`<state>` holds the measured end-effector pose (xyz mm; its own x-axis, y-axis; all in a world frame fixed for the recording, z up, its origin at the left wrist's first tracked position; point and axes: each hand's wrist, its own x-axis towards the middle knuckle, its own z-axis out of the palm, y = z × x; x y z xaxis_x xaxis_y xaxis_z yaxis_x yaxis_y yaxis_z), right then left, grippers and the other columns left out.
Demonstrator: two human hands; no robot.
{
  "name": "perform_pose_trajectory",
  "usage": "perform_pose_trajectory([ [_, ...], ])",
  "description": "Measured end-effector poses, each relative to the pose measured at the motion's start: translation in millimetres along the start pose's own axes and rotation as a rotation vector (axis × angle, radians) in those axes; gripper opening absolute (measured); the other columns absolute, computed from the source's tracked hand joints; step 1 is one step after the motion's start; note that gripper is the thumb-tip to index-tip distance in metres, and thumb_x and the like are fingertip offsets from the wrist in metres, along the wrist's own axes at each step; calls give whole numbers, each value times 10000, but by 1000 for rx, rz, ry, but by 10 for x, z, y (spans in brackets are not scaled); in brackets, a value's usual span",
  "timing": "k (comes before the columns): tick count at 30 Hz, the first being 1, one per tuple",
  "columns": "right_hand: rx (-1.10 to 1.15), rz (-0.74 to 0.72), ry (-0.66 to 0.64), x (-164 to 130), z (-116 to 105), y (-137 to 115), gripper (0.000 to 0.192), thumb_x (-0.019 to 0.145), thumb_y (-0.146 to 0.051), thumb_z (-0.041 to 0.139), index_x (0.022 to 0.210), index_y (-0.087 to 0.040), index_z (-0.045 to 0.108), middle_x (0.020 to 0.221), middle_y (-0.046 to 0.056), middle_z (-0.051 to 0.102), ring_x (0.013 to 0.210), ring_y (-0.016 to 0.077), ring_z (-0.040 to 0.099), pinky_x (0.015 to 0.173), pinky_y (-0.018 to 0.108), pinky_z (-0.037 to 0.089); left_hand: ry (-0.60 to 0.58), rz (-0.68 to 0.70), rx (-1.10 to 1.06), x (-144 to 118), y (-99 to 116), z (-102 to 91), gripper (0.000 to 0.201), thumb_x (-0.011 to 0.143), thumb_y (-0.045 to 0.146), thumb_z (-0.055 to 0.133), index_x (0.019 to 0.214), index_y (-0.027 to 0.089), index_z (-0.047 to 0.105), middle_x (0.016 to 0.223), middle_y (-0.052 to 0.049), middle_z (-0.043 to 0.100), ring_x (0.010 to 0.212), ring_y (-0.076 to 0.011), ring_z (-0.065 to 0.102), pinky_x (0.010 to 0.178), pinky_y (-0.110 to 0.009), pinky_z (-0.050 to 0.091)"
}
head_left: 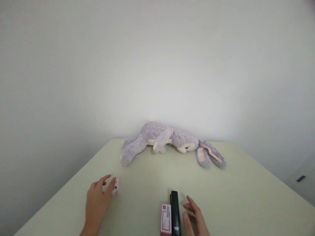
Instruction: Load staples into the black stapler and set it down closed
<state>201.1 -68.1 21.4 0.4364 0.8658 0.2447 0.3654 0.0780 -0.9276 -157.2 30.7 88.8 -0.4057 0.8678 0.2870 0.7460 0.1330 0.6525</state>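
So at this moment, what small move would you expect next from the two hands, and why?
Probably the left hand closes on the small box: its fingertips already touch it, thumb and fingers spread to either side. The right hand lies open beside the black stapler and the pink-and-white box, gripping neither.

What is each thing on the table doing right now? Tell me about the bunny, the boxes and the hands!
Plush bunny: lying on its side at the table's far edge, ears flopped out.
Small box: on the table, left hand's fingertips touching it.
Black stapler: lying flat, closed.
Pink and white box: lying flat beside the stapler, touching it.
Left hand: open, fingers on the small box.
Right hand: open, beside the stapler, holding nothing.
Table: pale green.
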Motion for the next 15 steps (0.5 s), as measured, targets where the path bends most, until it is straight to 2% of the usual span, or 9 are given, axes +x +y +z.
perform_pose_trajectory([
  [2,-29,-109,-58,26,65,56,927,874,-781,463,1517,-115,415,1336,212,651,1280,336,611,1074,437,499,-130,-38,-27,122,-121,24,559,884,659,459,1136,223,703,1009,-70,705,864,-289,662,875,-453,507],
  [4,-103,-155,-141,34,141,95,1076,830,-777,544,1597,-86,242,1435,241,583,1369,369,533,1156,499,415,-235,7,-84,96,-78,160,499,895,640,463,1048,235,712,1006,-49,728,848,-262,682,836,-394,511],
  [8,-249,-163,-221,-5,227,181,1167,820,-679,641,1628,-75,55,1544,254,463,1435,374,450,1193,498,368,-364,152,-182,-174,347,593,419,940,596,449,1020,243,660,998,-37,722,893,-233,678,837,-341,490],
  [11,-293,-207,-255,-25,216,219,1157,846,-648,621,1618,-30,21,1570,261,416,1453,361,425,1196,481,370,-445,266,-245,-348,700,863,376,980,558,405,1014,245,611,923,-27,703,875,-215,658,805,-313,472],
  [15,-334,-166,-256,4,193,146,959,938,-545,524,1614,-17,95,1558,244,434,1437,339,453,1169,463,410,-513,389,-297,-411,982,1024,348,1008,509,374,1002,239,595,892,-21,674,842,-194,621,775,-292,446],
])
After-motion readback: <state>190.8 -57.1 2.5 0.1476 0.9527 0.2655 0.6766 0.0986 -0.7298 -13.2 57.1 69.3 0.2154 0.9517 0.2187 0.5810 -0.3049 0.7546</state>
